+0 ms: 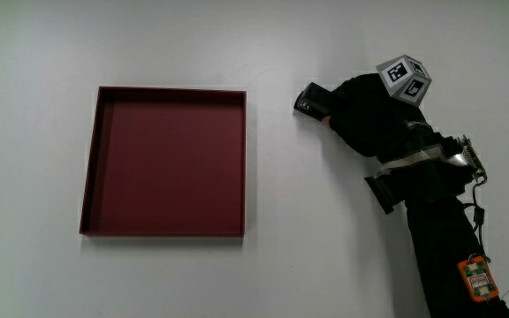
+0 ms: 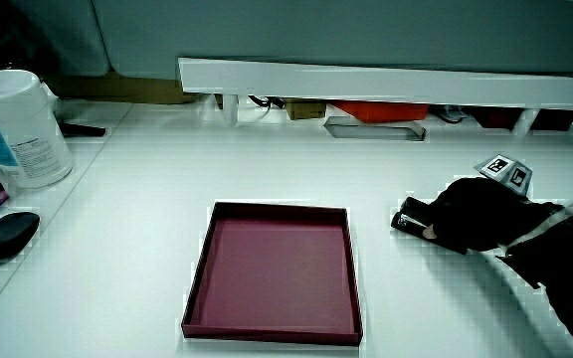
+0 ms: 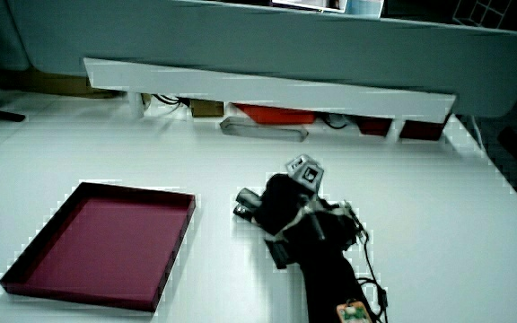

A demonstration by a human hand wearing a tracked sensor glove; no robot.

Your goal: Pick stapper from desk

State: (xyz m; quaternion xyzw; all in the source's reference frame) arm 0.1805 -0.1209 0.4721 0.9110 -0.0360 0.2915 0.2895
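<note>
A black stapler (image 1: 310, 99) lies on the white table beside the dark red tray (image 1: 170, 91). Only one end of it shows; the rest is under the hand (image 1: 360, 119). The black-gloved hand rests over the stapler with its fingers curled around the body, and the patterned cube (image 1: 405, 78) sits on its back. In both side views the stapler (image 2: 409, 218) (image 3: 245, 204) sticks out of the hand (image 2: 466, 227) (image 3: 281, 205) toward the tray (image 2: 277, 207) (image 3: 133, 190) and appears to touch the table. The forearm runs from the hand toward the person.
The tray is shallow, square and holds nothing. A white wipes canister (image 2: 16, 129) and a black oval object (image 2: 6, 236) stand at the table's edge, away from the tray. A low white partition (image 2: 386, 85) (image 3: 267, 90) lines the table, with a metal piece (image 2: 374, 129) under it.
</note>
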